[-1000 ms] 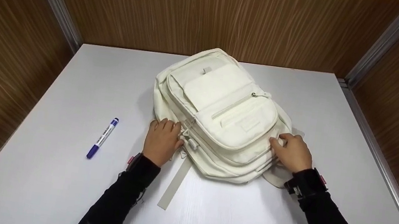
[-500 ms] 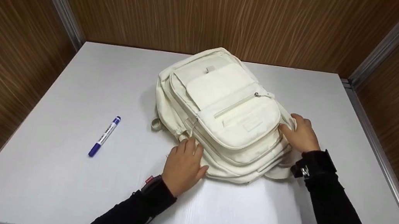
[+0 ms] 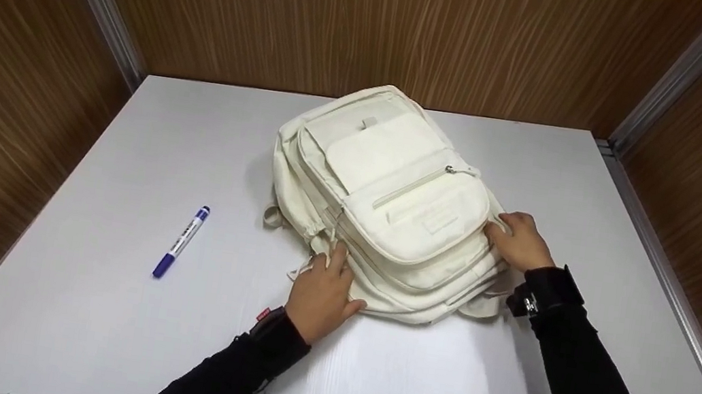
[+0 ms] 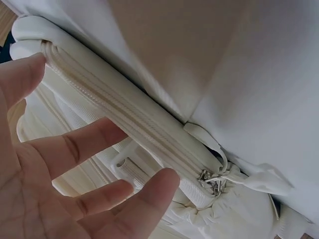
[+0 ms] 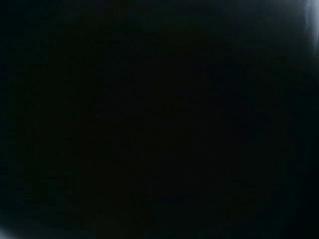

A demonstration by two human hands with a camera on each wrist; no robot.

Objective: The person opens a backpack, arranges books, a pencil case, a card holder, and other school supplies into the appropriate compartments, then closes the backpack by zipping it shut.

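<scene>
A cream backpack (image 3: 390,209) lies on the table, front pocket up and turned at an angle. At its near left side is my left hand (image 3: 320,296), fingers spread along the lower edge. In the left wrist view that hand (image 4: 45,164) has loosely bent, parted fingers beside the bag's long zipper (image 4: 124,119), closing round nothing. Metal zipper pulls (image 4: 212,181) with fabric tabs sit at the zipper's end. My right hand (image 3: 521,241) grips the bag's right side, thumb on the front and fingers behind the edge. The right wrist view is almost wholly dark.
A blue-capped marker (image 3: 181,242) lies on the white table (image 3: 65,322), left of the bag. Wood-grain panels (image 3: 374,28) enclose the table at the back and both sides. A bag strap (image 3: 482,307) pokes out under my right hand.
My left hand has shifted right and nearer along the bag's edge, its fingers spreading. The right hand has moved slightly up the bag's side. The backpack stays nearly in place.
</scene>
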